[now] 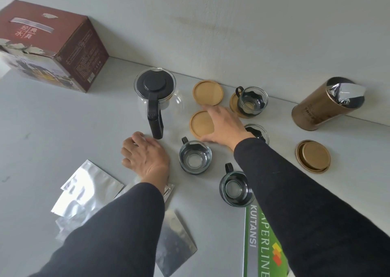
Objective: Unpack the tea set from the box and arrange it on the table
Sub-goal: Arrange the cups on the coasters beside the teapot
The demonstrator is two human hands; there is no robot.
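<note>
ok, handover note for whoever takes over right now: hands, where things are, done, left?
Left hand: flat on the table near the teapot handle, holding nothing.
Right hand: fingers grip the near wooden coaster.
Box: closed, far left by the wall.
Done: teapot out, upright. Far-right cup sits on a coaster. One bare coaster by the wall.
Left: two cups stand on the bare table; a fourth cup is partly hidden by the right arm, so its coaster is unclear. Place coasters, seat cups.
</note>
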